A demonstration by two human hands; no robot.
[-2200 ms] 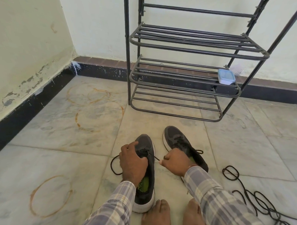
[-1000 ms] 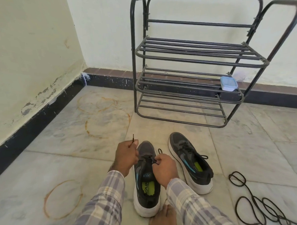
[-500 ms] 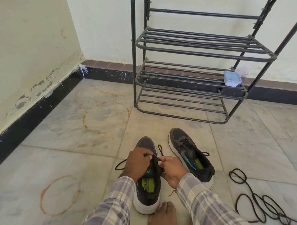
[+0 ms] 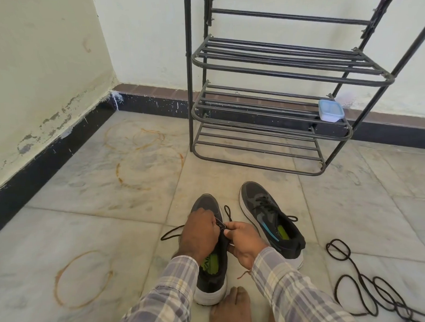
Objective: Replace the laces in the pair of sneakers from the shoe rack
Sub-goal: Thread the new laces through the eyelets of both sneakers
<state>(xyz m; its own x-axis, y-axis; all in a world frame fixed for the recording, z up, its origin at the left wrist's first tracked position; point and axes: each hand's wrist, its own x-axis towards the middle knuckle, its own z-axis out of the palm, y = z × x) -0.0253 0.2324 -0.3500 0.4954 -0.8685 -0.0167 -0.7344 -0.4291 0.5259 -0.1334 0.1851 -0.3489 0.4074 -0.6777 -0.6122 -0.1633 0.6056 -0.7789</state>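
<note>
Near sneaker [image 4: 210, 286] lies on the floor, toe at 12 o'clock, directly under both hands — left hand [image 4: 199, 234] and right hand [image 4: 244, 243] each pinch its lace [image 4: 172, 232] at the throat; the loose end trails toward 9 o'clock.

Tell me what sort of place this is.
Probably a corner of a home, perhaps an entryway: a metal shoe rack against a painted wall, sneakers on a stained tile floor.
</note>
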